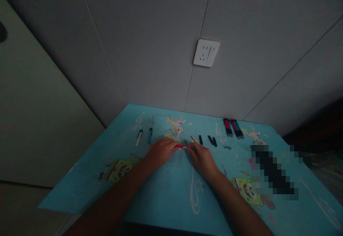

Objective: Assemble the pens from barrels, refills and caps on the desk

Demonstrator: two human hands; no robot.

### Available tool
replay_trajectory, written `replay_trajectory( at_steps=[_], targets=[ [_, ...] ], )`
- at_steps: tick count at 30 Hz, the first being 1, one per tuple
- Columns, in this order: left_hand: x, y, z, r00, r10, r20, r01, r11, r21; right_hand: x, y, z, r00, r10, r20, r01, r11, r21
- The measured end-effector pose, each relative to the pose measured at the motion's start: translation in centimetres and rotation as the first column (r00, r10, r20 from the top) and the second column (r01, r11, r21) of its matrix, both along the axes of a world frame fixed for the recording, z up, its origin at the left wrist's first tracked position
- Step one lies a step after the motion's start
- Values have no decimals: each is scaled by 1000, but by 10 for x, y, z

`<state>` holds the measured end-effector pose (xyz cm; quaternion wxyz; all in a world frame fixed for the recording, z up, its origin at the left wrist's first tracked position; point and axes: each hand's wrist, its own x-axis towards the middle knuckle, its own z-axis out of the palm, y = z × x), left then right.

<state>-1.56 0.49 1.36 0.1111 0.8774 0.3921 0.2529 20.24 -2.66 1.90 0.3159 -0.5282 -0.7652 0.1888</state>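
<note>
Near the middle of the table my left hand (160, 152) is closed on a red pen barrel (178, 146). My right hand (201, 158) pinches a thin pale pen refill (185, 147), whose end meets the barrel's right end; whether it is inside the barrel cannot be made out. Just beyond the hands lie several white refills (178, 135). A white pen barrel (138, 139) and a blue pen barrel (150, 136), both dark at the top, lie past my left hand. Short black pen parts (200, 139) lie beyond my right hand, with small dark pieces around them.
Several red and blue pens (233, 128) lie in two groups at the table's back right. The blue cartoon-printed table (171, 200) stands against a grey panelled wall with a white socket (206, 53). A pixelated dark object (274, 171) is at the right.
</note>
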Motion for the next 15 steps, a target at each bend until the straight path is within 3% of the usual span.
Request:
replay_trajectory(
  at_steps=[6, 15],
  targets=[
    [-2, 1, 2, 992, -90, -84, 92, 996, 17, -1, -1, -5, 1000, 5, 25, -5, 1000, 1],
    [3, -5, 1, 990, -97, -98, 101, 994, 34, -2, -2, -3, 988, 18, 155, -24, 999, 34]
  ],
)
